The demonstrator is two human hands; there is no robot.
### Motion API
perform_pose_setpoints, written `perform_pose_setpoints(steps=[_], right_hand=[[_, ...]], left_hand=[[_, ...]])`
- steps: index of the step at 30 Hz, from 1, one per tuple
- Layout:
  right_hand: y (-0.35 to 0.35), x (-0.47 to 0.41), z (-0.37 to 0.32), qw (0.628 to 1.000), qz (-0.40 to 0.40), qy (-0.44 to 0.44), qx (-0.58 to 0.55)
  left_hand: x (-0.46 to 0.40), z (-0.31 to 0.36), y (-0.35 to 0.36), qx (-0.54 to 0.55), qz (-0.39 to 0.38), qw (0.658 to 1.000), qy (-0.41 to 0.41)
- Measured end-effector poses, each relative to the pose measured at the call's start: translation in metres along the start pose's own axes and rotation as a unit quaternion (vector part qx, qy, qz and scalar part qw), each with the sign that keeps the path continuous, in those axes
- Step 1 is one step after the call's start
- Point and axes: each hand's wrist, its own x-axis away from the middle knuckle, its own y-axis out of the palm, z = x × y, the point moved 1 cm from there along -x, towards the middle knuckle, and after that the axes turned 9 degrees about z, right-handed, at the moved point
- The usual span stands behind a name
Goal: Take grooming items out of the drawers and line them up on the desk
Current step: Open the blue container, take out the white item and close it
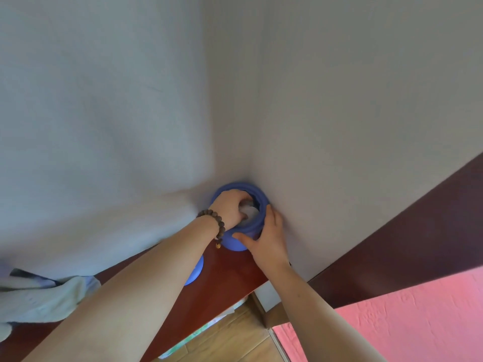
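Note:
A round blue jar (257,198) stands at the back corner of the reddish-brown desk (230,270), against the wall. My left hand (230,210), with a bead bracelet on its wrist, reaches into the jar's mouth, fingers curled around something pale inside that I cannot identify. My right hand (266,236) grips the jar's outer side, thumb across the front. A blue lid (194,270) lies on the desk behind my left forearm, mostly hidden.
A pale blue cloth (44,299) lies on the desk at the left. A light curtain hangs at the back left. A pink bedcover (407,314) and dark headboard (407,236) are at the right. Wooden floor (235,335) shows below.

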Motion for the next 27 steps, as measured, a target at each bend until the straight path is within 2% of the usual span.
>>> perform_pose_setpoints(steps=[4, 10, 14, 19, 27], right_hand=[[0.0, 0.0, 0.0, 1.0, 0.004, -0.011, 0.01], [-0.001, -0.001, -0.001, 0.999, 0.017, -0.018, 0.036], [-0.001, -0.003, -0.002, 0.998, 0.016, -0.022, 0.055], [-0.001, -0.003, -0.003, 0.998, 0.016, -0.023, 0.064], [0.001, -0.004, 0.002, 0.998, 0.021, -0.024, 0.06]], left_hand=[[0.016, 0.002, -0.022, 0.056, 0.122, 0.991, 0.003], [0.065, -0.024, -0.072, 0.159, 0.257, 0.95, -0.076], [0.123, -0.081, -0.077, 0.147, 0.277, 0.937, -0.156], [0.202, -0.152, -0.053, 0.136, 0.3, 0.892, -0.31], [0.264, -0.195, -0.027, 0.067, 0.335, 0.845, -0.41]])
